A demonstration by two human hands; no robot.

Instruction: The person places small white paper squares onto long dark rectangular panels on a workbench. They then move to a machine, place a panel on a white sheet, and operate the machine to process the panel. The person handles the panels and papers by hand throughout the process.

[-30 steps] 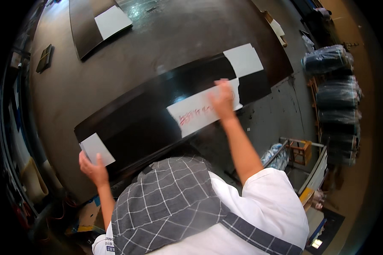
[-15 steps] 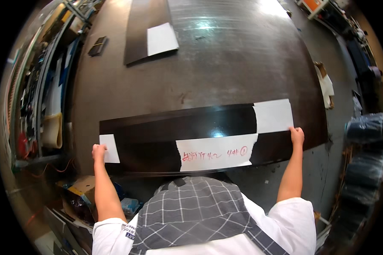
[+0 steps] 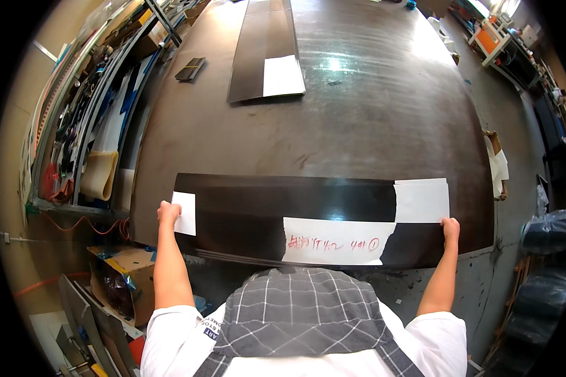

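Observation:
A long, flat, dark sheet, perhaps the top of a thin stack, lies along the near edge of the table. White paper pieces rest on it: a small one at the left end, a torn one at the right, and a wider torn label with red handwriting at the front. My left hand closes on the left end of the sheet, beside the small paper. At the opposite end, my right hand pinches the edge just below the torn white piece.
Farther back on the brown table lies a long dark strip stack with white paper. A small banded bundle is left of it. Shelving lines the left; a cardboard box stands below. Wrapped dark rolls stand right.
The whole view has shifted and turned slightly, so the dark sheet appears more level and farther right. Both hands keep hold of its ends.

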